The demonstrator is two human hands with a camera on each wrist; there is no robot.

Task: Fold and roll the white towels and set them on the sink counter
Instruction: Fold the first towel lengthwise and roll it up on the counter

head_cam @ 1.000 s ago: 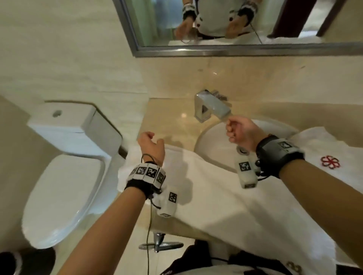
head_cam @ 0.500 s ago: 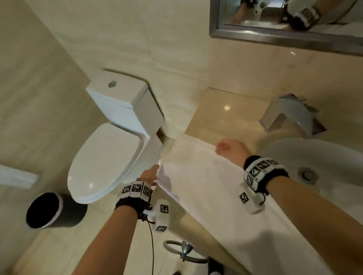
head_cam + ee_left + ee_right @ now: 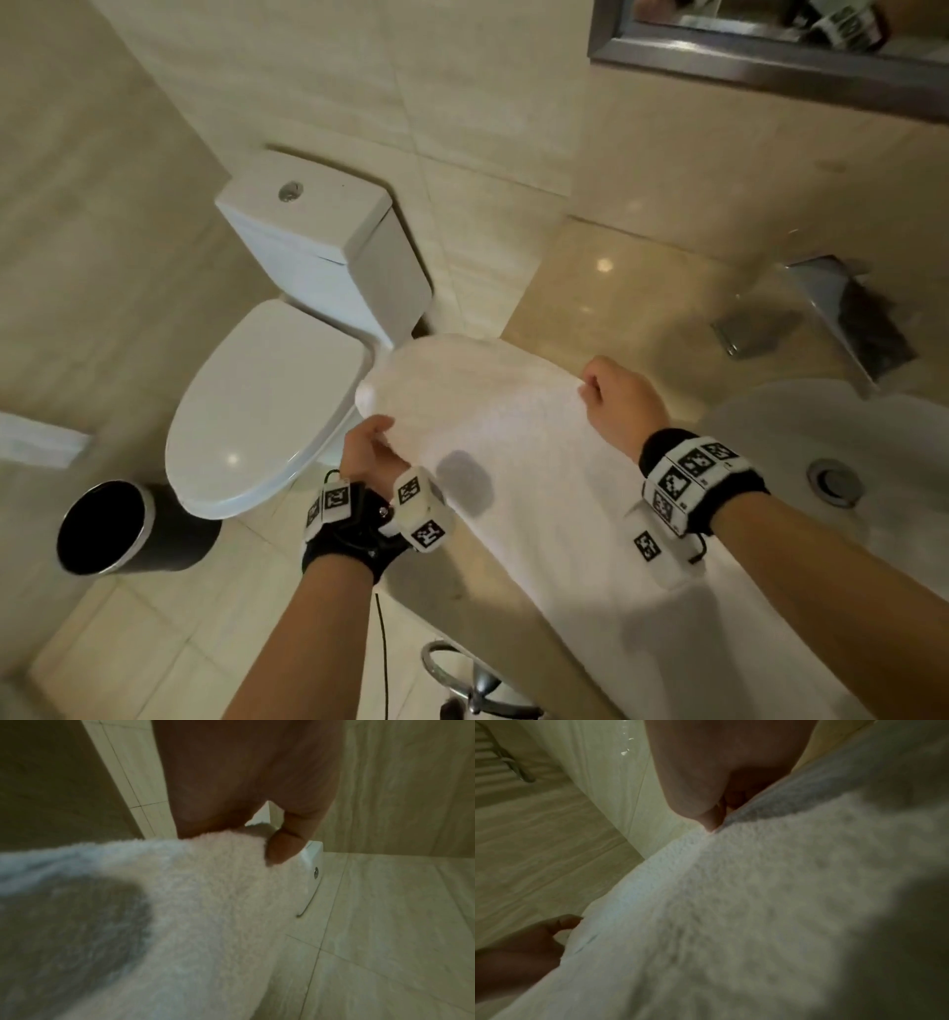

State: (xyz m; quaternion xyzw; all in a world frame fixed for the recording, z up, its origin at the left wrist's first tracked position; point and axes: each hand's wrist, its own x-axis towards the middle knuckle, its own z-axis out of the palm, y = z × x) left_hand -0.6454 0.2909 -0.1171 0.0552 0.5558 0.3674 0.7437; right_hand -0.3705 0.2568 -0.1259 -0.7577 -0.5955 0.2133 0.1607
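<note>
Far left, on the tiled floor (image 3: 128, 642), stands a dark round waste bin (image 3: 110, 529) with a bright rim, close beside the white toilet (image 3: 267, 406), whose lid is down and whose cistern (image 3: 313, 241) backs against the beige tiled wall (image 3: 359, 77); the toilet sits just beside the counter's left end. The person's left hand (image 3: 369, 455) reaches in there, thumb and curled fingers pinching the near left corner of the white towel (image 3: 513, 452); the left wrist view shows the thumb (image 3: 285, 845) pressed onto the terry edge. The towel lies spread on the sink counter (image 3: 606, 288), its long axis running from the upper left, by the toilet, down to the lower right past the frame edge, with the left end lifted off the stone and curling. The near long edge hangs over the counter front, above a chrome ring fitting (image 3: 462, 683). The right hand (image 3: 621, 401) is closed on the far edge of the lifted end, fingers curled round the cloth; the right wrist view shows fingertips (image 3: 713, 817) nipping a fold. Right of it lie the white basin (image 3: 873, 442) with its metal drain (image 3: 834, 483), and the square chrome tap (image 3: 842, 318) behind. A metal-framed mirror (image 3: 744, 56) hangs above the polished beige stone.
</note>
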